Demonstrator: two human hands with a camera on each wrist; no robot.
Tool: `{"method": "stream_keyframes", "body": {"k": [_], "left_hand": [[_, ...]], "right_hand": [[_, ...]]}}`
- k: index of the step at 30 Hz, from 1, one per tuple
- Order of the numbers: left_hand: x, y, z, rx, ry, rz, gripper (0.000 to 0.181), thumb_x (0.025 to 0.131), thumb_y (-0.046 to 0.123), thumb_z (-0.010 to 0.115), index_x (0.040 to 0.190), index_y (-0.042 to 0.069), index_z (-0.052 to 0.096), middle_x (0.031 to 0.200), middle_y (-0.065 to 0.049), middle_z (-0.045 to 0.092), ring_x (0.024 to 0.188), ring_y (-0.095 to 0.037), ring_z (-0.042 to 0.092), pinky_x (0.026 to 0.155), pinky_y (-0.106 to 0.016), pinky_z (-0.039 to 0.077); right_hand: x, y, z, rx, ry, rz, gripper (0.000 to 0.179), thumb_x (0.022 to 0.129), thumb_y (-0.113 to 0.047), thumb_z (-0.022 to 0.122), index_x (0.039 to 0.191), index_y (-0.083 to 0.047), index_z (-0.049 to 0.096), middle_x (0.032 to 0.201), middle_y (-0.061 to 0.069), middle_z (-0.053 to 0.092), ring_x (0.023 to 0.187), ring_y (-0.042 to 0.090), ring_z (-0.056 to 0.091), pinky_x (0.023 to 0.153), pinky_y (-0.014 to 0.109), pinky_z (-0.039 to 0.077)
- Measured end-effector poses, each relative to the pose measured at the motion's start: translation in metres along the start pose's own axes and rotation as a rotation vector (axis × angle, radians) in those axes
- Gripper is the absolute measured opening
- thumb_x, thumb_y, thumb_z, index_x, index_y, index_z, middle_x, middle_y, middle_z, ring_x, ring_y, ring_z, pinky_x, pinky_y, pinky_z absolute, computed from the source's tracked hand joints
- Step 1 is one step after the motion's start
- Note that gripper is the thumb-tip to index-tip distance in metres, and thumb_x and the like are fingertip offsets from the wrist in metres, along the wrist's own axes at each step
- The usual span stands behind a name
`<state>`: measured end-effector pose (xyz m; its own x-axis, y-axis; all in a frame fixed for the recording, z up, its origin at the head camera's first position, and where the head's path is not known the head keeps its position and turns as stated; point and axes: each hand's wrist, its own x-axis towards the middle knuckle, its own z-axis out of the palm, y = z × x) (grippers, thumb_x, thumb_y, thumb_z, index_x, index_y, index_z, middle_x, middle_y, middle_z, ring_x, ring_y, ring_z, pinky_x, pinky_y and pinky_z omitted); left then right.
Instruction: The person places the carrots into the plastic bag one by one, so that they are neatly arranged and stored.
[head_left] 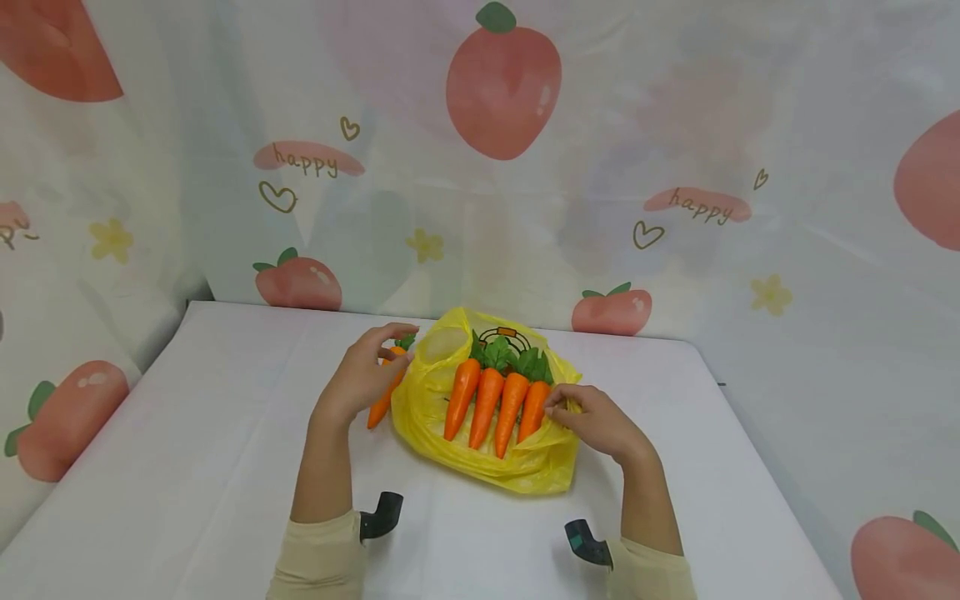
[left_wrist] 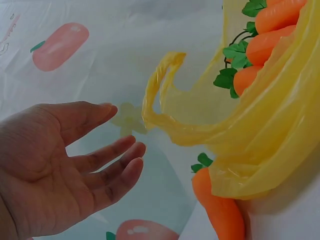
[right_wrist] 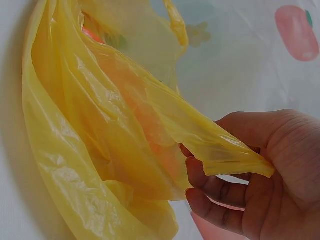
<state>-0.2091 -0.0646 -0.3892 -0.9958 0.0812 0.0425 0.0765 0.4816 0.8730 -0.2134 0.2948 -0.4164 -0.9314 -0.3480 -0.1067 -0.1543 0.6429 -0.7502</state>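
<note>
A yellow plastic bag lies spread on the table, its mouth facing away and several orange carrots with green leafy tops in and on it. Another carrot lies just left of the bag, partly behind my left hand in the head view. My left hand is above that carrot with fingers apart and nothing in its grasp. In the left wrist view, the bag's handle loop stands close to those fingertips. My right hand pinches the bag's right edge between thumb and fingers.
The table has a white cover. Behind and beside it hangs a curtain printed with fruit, flowers and hearts. Black curved pieces stick out at both sleeves.
</note>
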Motion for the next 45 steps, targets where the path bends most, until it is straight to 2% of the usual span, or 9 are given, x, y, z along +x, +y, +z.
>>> {"method": "stream_keyframes", "body": {"k": [6,13,20,25,36,45], "left_hand": [[0.003,-0.013,-0.003,0.005,0.016,-0.029,0.039,0.105,0.018,0.062,0.143,0.020,0.059,0.148,-0.013,0.049,0.121,-0.034,0.053,0.090,-0.046,0.055],[0.006,-0.026,-0.003,0.009,0.039,-0.088,0.040,0.105,0.019,0.061,0.145,0.019,0.058,0.149,-0.014,0.046,0.119,-0.034,0.051,0.088,-0.044,0.054],[0.012,-0.040,-0.003,0.021,0.043,-0.116,0.041,0.104,0.013,0.061,0.145,0.014,0.058,0.146,-0.018,0.047,0.114,-0.034,0.053,0.086,-0.042,0.053],[0.016,-0.045,0.002,0.012,0.028,-0.152,0.040,0.105,0.013,0.060,0.145,0.015,0.058,0.147,-0.019,0.046,0.115,-0.034,0.053,0.087,-0.043,0.052],[0.018,-0.052,0.007,0.022,0.024,-0.246,0.040,0.105,0.013,0.059,0.144,0.017,0.058,0.147,-0.018,0.044,0.122,-0.037,0.049,0.098,-0.049,0.052],[0.021,-0.064,0.013,0.055,-0.002,-0.230,0.043,0.104,0.012,0.055,0.147,0.017,0.058,0.147,-0.020,0.047,0.121,-0.038,0.050,0.100,-0.053,0.049]], "right_hand": [[0.000,0.000,0.000,-0.005,-0.001,0.000,0.012,0.102,-0.011,0.061,0.104,-0.005,0.071,0.093,0.005,0.063,0.096,0.028,0.053,0.081,0.040,0.048],[0.000,-0.001,0.000,-0.004,0.001,-0.001,0.012,0.102,-0.010,0.061,0.104,-0.005,0.071,0.093,0.006,0.062,0.096,0.028,0.053,0.082,0.040,0.048],[0.000,0.000,0.001,-0.001,0.000,-0.005,0.012,0.102,-0.010,0.061,0.104,-0.004,0.071,0.093,0.006,0.063,0.096,0.028,0.053,0.083,0.040,0.049],[0.002,0.003,0.001,0.003,-0.002,0.000,0.012,0.102,-0.011,0.062,0.104,-0.005,0.071,0.093,0.006,0.062,0.096,0.028,0.053,0.083,0.039,0.049],[0.002,0.003,0.001,0.002,-0.004,-0.005,0.012,0.102,-0.011,0.061,0.103,-0.005,0.071,0.093,0.005,0.063,0.096,0.028,0.054,0.083,0.040,0.049],[0.001,0.002,0.001,-0.005,0.000,0.014,0.012,0.102,-0.012,0.061,0.104,-0.005,0.071,0.095,0.005,0.063,0.098,0.028,0.053,0.083,0.039,0.049]]}}
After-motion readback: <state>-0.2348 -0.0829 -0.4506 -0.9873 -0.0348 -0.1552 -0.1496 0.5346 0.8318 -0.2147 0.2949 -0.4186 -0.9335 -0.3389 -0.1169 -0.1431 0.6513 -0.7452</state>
